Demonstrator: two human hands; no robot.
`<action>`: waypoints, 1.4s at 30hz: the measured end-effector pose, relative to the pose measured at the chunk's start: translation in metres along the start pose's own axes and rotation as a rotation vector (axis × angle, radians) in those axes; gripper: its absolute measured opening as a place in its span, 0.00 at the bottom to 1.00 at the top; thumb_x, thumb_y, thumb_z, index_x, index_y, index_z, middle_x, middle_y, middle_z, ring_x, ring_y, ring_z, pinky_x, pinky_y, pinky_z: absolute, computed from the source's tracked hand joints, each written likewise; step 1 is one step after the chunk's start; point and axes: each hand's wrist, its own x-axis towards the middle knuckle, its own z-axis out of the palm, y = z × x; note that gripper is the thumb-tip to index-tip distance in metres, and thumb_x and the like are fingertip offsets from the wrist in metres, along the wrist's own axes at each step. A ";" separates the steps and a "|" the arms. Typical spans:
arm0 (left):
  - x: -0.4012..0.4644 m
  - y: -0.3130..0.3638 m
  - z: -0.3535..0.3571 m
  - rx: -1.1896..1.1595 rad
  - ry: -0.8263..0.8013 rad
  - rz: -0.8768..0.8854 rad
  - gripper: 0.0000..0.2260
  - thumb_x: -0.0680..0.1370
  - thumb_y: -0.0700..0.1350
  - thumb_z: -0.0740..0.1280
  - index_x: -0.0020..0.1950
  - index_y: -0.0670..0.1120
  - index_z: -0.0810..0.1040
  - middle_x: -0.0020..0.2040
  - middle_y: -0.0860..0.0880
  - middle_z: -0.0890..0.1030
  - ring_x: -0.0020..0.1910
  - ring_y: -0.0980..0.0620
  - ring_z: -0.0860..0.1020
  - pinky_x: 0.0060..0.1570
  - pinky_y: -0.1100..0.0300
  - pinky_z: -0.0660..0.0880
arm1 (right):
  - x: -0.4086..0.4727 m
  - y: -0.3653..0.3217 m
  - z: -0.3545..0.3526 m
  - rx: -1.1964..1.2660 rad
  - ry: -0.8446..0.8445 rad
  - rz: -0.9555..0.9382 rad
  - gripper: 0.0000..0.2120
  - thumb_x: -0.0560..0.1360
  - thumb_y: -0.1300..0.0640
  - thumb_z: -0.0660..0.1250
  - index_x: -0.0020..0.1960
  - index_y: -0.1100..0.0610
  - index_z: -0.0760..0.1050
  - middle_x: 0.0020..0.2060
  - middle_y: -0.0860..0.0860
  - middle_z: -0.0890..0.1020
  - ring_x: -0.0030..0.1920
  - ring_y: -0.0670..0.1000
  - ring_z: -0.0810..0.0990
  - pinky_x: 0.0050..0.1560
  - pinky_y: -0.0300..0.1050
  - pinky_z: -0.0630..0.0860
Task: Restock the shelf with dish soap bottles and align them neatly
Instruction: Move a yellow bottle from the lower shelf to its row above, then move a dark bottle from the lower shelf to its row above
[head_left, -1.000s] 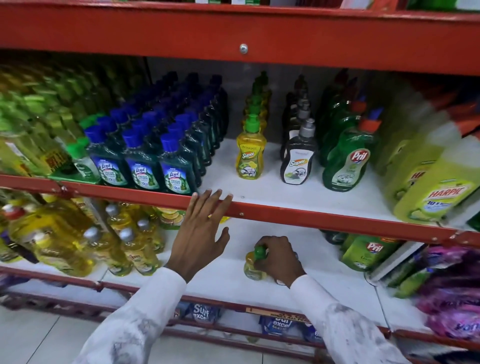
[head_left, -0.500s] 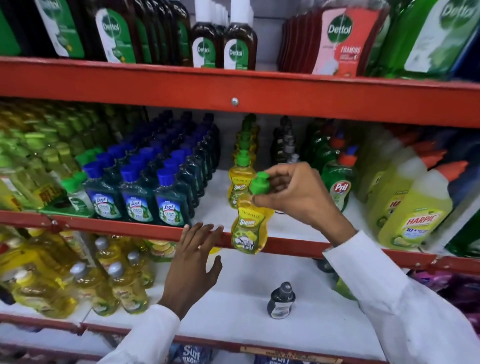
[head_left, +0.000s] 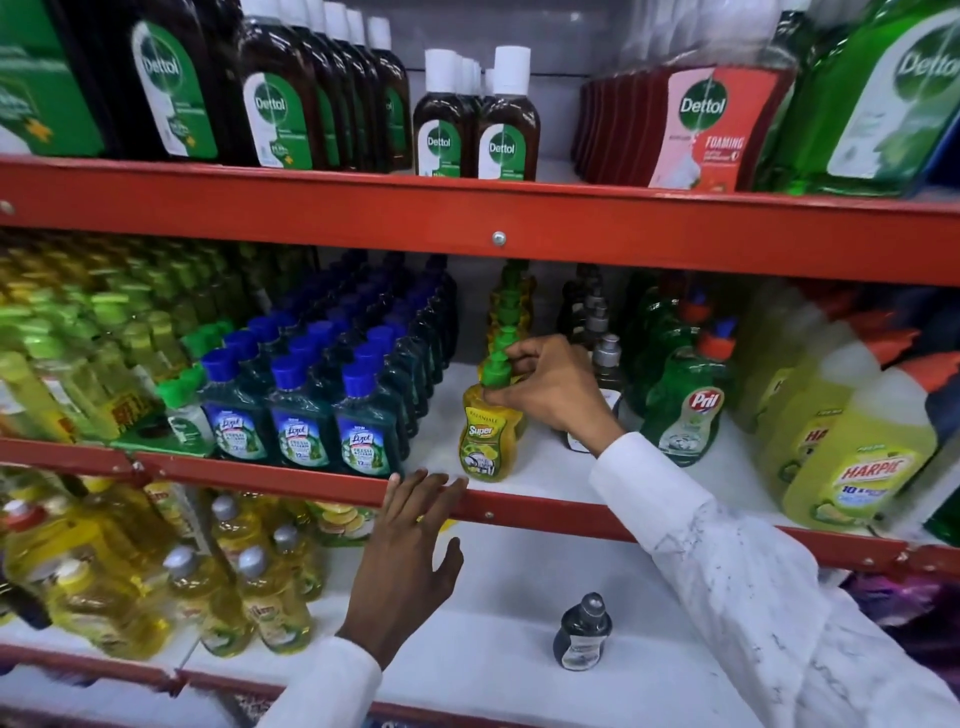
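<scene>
Right hand (head_left: 550, 389): fingers closed around the green cap of the yellow soap bottle (head_left: 485, 436).
Bottle place: upright on the middle shelf (head_left: 545, 480), near the front edge, at the head of the yellow row, right of the blue-capped bottles (head_left: 301, 410).
Left hand (head_left: 410, 551): open, fingertips resting on the red shelf rail (head_left: 519, 512), holding nothing.
Risk: held only by the cap, may tip forward over the rail when released, or stand out of line with the row behind.
</scene>
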 end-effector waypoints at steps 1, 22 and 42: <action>0.000 0.000 0.000 0.006 0.002 0.004 0.29 0.73 0.48 0.69 0.74 0.54 0.68 0.70 0.51 0.76 0.75 0.48 0.67 0.79 0.45 0.59 | -0.001 0.000 0.000 -0.006 -0.003 -0.010 0.30 0.62 0.52 0.83 0.60 0.58 0.80 0.44 0.49 0.82 0.43 0.45 0.80 0.35 0.24 0.73; 0.008 0.066 0.051 0.104 0.079 0.142 0.31 0.73 0.47 0.70 0.76 0.45 0.67 0.71 0.42 0.74 0.74 0.38 0.65 0.77 0.32 0.52 | -0.169 0.228 0.017 -0.324 0.170 -0.138 0.12 0.74 0.57 0.68 0.57 0.55 0.78 0.52 0.51 0.81 0.55 0.54 0.78 0.56 0.49 0.78; 0.007 0.073 0.045 0.138 0.037 0.089 0.30 0.74 0.47 0.68 0.76 0.47 0.66 0.70 0.45 0.74 0.73 0.41 0.67 0.77 0.34 0.53 | -0.152 0.222 0.026 -0.165 -0.113 0.132 0.12 0.63 0.55 0.74 0.46 0.53 0.80 0.44 0.50 0.83 0.41 0.49 0.81 0.42 0.40 0.72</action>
